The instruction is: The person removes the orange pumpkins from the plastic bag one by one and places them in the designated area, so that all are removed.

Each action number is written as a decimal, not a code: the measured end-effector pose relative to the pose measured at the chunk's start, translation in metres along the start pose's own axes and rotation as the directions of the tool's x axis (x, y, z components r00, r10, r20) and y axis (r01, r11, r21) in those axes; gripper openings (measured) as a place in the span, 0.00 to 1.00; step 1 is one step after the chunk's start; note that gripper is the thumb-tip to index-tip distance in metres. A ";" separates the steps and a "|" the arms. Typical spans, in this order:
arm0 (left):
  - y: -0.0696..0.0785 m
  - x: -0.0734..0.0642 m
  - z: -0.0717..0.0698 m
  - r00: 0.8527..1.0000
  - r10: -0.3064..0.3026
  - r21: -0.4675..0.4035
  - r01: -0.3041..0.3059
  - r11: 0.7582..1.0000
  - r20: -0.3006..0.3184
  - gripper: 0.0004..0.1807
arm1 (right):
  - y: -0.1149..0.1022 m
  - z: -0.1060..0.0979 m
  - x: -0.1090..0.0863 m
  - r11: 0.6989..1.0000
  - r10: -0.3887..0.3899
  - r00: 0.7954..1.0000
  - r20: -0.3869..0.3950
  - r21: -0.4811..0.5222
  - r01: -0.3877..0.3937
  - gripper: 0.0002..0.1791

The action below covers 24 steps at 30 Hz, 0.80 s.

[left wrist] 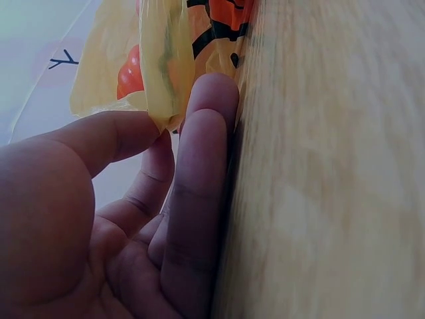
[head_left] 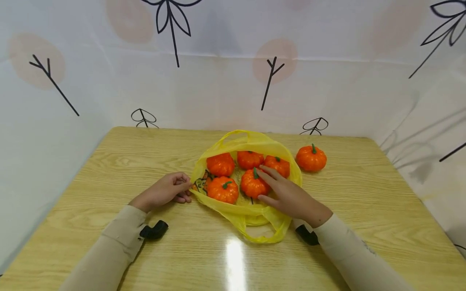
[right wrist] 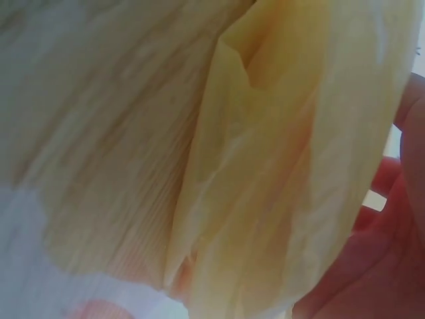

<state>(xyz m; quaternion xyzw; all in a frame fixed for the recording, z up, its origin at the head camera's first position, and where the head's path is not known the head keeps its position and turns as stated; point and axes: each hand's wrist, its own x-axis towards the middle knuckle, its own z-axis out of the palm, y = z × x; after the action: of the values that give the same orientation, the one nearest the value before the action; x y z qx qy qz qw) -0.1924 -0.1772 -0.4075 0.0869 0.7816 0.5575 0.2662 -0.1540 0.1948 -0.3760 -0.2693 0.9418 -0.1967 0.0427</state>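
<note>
A yellow plastic bag (head_left: 295, 169) lies with its mouth spread wide, several small orange pumpkins with green stems inside it. At its left edge my left hand (head_left: 168, 190) pinches the rim between thumb and index finger; the left wrist view shows this pinch on the bag (left wrist: 166, 73), with the other fingers loosely bent by the tabletop. My right hand (head_left: 291, 197) reaches over the bag's right rim. Its fairly straight, spread fingers rest at the right side of the front right pumpkin (head_left: 253, 184). In the right wrist view, the bag's side (right wrist: 265, 186) hides much of that hand.
One more orange pumpkin (head_left: 311, 158) sits outside the bag, to its right on the wooden table (head_left: 145, 157). The bag's handle loops lie at the back and front. A white patterned cloth (head_left: 218, 93) hangs behind the table.
</note>
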 end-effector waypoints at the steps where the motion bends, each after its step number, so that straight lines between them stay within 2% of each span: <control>1: 0.000 0.000 0.000 1.000 0.004 0.000 -0.004 1.000 0.000 0.14 | 0.000 0.000 0.000 1.000 0.005 1.000 0.001 0.001 -0.005 0.42; 5: 0.001 -0.001 0.000 1.000 0.017 0.006 -0.017 1.000 0.011 0.15 | 0.000 0.000 -0.001 1.000 0.021 1.000 0.002 0.004 -0.021 0.42; 14: 0.000 -0.005 -0.002 1.000 0.017 0.019 -0.018 1.000 0.015 0.15 | -0.001 0.003 -0.001 1.000 -0.014 1.000 -0.002 0.002 0.014 0.42; 24: -0.002 -0.002 -0.001 1.000 0.011 0.006 -0.011 1.000 0.018 0.14 | 0.001 -0.001 -0.003 0.999 -0.042 0.999 -0.024 -0.020 0.042 0.41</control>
<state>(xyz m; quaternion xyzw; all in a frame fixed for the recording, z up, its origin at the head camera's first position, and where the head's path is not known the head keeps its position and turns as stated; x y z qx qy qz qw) -0.1908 -0.1797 -0.4080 0.0971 0.7802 0.5558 0.2700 -0.1524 0.1971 -0.3756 -0.2872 0.9382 -0.1918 0.0245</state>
